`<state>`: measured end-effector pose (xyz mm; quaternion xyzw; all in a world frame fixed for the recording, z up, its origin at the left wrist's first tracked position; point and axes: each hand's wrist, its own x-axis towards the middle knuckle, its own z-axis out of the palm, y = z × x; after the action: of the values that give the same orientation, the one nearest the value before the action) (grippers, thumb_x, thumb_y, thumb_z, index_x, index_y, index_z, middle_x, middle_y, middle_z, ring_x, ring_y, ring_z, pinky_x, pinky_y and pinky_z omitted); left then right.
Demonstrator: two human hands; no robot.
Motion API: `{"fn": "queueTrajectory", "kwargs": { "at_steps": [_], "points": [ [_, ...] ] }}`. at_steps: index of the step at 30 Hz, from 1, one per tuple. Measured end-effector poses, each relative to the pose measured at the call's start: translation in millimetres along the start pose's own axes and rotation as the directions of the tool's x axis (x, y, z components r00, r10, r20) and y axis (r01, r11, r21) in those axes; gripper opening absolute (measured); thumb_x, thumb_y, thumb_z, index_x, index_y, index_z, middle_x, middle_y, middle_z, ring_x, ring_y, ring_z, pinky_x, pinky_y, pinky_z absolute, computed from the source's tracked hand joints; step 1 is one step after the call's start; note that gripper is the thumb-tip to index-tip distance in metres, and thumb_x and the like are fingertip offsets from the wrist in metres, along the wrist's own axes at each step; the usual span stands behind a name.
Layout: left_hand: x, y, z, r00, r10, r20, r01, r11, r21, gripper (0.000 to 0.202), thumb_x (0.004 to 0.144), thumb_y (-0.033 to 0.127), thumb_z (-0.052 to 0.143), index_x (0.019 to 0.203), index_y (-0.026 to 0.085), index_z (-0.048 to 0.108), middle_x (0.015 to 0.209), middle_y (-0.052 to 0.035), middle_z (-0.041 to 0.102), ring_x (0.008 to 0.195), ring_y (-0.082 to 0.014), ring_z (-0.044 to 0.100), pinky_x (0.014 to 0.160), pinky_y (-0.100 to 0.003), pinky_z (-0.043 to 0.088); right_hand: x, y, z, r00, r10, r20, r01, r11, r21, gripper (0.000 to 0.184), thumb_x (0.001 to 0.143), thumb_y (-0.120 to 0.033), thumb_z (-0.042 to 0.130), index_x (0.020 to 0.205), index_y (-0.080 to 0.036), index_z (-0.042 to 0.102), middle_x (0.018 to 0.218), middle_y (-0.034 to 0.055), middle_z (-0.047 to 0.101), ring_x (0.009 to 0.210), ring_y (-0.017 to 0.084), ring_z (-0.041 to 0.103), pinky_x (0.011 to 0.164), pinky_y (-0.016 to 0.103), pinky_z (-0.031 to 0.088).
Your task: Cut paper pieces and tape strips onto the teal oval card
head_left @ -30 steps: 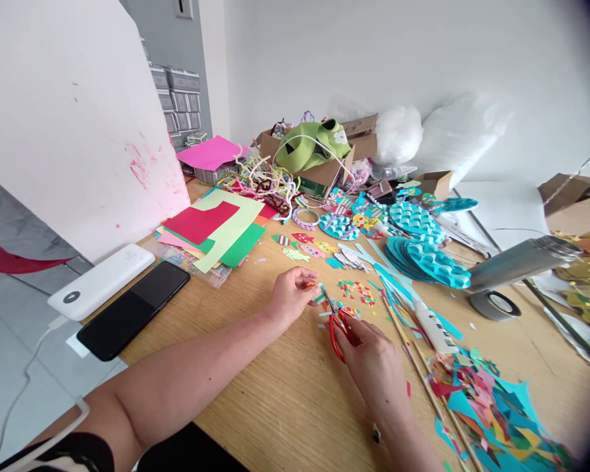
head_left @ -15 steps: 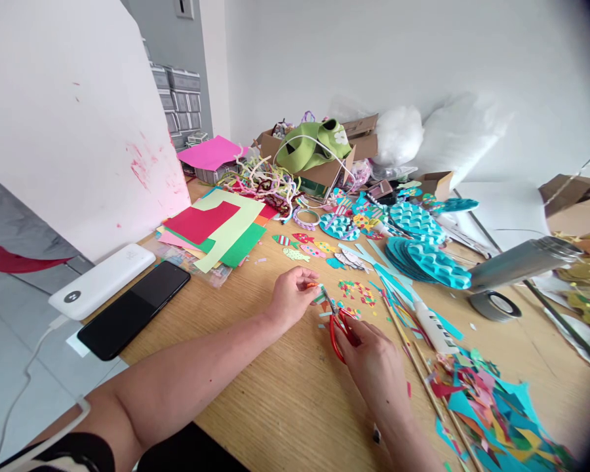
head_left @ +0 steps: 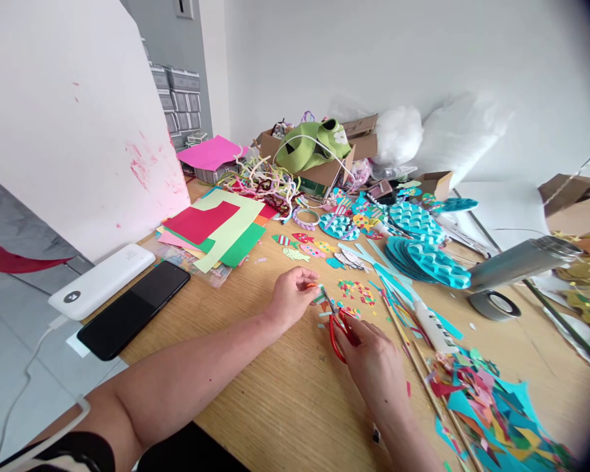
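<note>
Between the fingertips of my left hand [head_left: 292,296] is a small striped paper fish [head_left: 319,297], green and white with an orange part. My right hand [head_left: 376,360] grips red-handled scissors [head_left: 338,331], fingers through the loops. The blades point up and left and meet the edge of the paper fish; their exact opening is too small to tell. Just behind them lie tiny coloured paper bits [head_left: 356,292]. Farther back, several finished-looking paper fish [head_left: 312,249] lie flat on the wooden table [head_left: 270,400].
On the left are a black phone [head_left: 135,308], a white power bank [head_left: 102,278] and coloured paper sheets [head_left: 211,223]. To the right lie a glue bottle [head_left: 433,328], wooden sticks [head_left: 425,373], paper scraps [head_left: 501,406], blue wavy discs [head_left: 423,262], tape [head_left: 494,306] and a metal flask [head_left: 526,262].
</note>
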<state>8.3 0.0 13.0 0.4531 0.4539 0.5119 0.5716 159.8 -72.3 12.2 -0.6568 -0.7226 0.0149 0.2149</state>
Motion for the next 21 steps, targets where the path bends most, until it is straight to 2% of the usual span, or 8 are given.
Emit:
{"fn": "queueTrajectory", "kwargs": {
  "at_steps": [10,21],
  "points": [
    [0.6,0.1,0.6,0.999,-0.037,-0.002,0.037,0.999,-0.020,0.017,0.066,0.007,0.061,0.082,0.013,0.060,0.067,0.0001,0.062,0.057,-0.0107,0.060,0.050,-0.021,0.051,-1.4,0.0,-2.7,0.996,-0.083,-0.038,0.078,0.991,-0.113,0.034,0.092,-0.043,0.043,0.092,-0.019,0.068,0.076,0.0055,0.067,0.071,0.019,0.059,0.065,0.027,0.038],
    [-0.3,1.9,0.4,0.999,-0.035,0.011,0.035,0.999,0.020,0.018,0.066,0.007,0.062,0.083,0.013,0.060,0.066,0.0005,0.062,0.055,-0.0101,0.059,0.049,-0.021,0.050,-1.1,0.8,-1.9,0.997,-0.068,-0.034,0.065,0.994,-0.089,0.035,0.091,-0.044,0.043,0.091,-0.019,0.068,0.074,0.0059,0.067,0.069,0.018,0.060,0.061,0.027,0.038]
  ]
}}
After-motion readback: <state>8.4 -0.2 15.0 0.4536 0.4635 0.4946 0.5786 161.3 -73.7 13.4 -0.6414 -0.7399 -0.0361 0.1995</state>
